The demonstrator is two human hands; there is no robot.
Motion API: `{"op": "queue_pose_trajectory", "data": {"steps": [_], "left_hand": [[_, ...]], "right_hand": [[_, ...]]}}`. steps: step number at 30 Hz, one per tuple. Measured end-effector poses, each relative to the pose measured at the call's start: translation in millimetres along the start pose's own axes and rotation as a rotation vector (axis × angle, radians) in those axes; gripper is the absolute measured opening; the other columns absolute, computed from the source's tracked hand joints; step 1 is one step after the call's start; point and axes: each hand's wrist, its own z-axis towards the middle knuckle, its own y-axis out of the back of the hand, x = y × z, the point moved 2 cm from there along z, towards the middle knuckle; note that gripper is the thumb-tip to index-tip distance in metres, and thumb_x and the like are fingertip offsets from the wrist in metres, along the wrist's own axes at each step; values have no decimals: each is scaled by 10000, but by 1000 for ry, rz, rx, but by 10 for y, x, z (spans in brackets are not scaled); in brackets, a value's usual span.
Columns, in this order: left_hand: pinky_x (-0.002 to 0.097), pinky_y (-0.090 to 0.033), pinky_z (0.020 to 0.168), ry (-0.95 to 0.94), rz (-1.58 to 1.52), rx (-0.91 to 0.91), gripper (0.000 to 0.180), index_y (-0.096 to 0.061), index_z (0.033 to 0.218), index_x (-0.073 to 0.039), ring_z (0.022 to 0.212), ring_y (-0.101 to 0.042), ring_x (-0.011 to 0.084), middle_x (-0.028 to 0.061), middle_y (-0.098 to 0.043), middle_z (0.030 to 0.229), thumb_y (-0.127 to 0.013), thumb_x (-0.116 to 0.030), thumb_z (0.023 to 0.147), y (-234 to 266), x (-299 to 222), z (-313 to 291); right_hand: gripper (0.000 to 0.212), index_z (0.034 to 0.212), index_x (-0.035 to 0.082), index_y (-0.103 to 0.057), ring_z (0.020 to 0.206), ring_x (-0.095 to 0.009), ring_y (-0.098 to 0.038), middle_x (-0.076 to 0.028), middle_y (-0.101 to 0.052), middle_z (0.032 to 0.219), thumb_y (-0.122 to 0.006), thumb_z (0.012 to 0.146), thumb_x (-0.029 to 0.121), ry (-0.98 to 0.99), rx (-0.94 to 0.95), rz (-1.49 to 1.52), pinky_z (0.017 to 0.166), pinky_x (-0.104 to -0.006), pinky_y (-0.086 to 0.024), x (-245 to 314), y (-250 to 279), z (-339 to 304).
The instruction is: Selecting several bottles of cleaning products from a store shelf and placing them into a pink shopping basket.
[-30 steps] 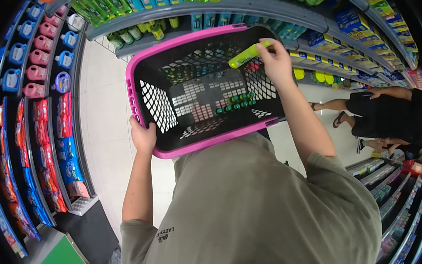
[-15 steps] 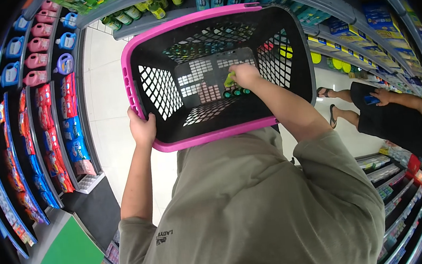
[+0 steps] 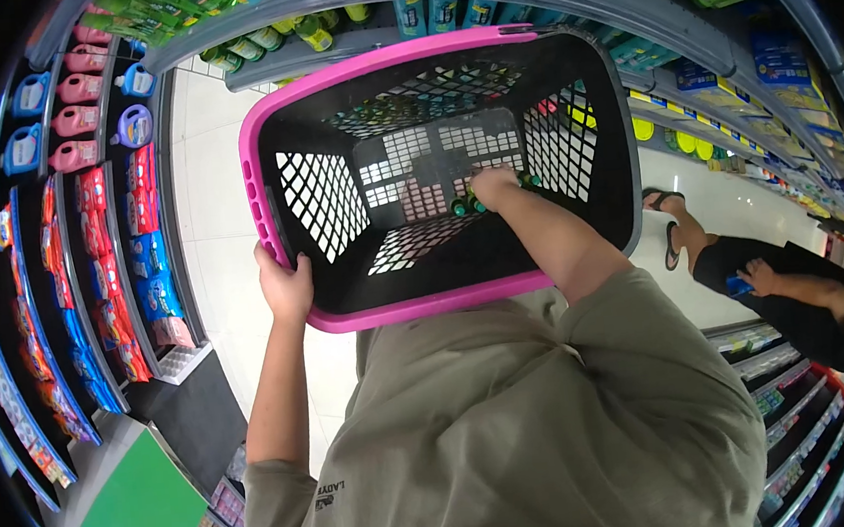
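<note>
A large black shopping basket [image 3: 334,286] with lattice sides and a pink rim hangs tilted before me, its mouth facing up. My left hand [image 3: 286,281] is closed around the pink rim at the basket's left side. Deep inside, my right hand [image 3: 497,187] is closed on a slim green bottle, mostly hidden by the fingers. Beside that hand, several small bottles with green caps [image 3: 458,205] lie at the basket's bottom. Their labels are too small to make out.
Shelves of green bottles [image 3: 315,34] run just beyond the basket. On the left stand pink jugs [image 3: 75,119], blue jugs [image 3: 23,146] and red bags [image 3: 96,227]. At the right, a person in black [image 3: 806,290] stands in the aisle, holding a small blue thing.
My right hand has gone lower in the basket, taking the yellow-green bottle down among the others. The basket's far rim has come nearer to me. The person at the right has shifted.
</note>
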Motion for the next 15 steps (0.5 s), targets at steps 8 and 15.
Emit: {"op": "queue_pose_trajectory", "data": {"steps": [8, 15], "left_hand": [[400, -492, 822, -5, -10, 5, 590, -359, 1305, 23, 918, -642, 356, 211, -642, 1009, -629, -64, 788, 13, -4, 19], [405, -492, 825, -30, -32, 10, 610, -348, 1318, 22, 929, -638, 369, 219, -640, 1014, -624, -73, 783, 12, 30, 16]], "right_hand": [[351, 1204, 96, -625, 1217, -256, -545, -99, -578, 1316, -521, 871, 53, -21, 92, 2, 1021, -470, -376, -11, -80, 61], [368, 1244, 129, -566, 1136, -317, -578, -128, -614, 1232, -517, 897, 242, 14, -122, 147, 967, -477, -418, -53, 301, -326]]}}
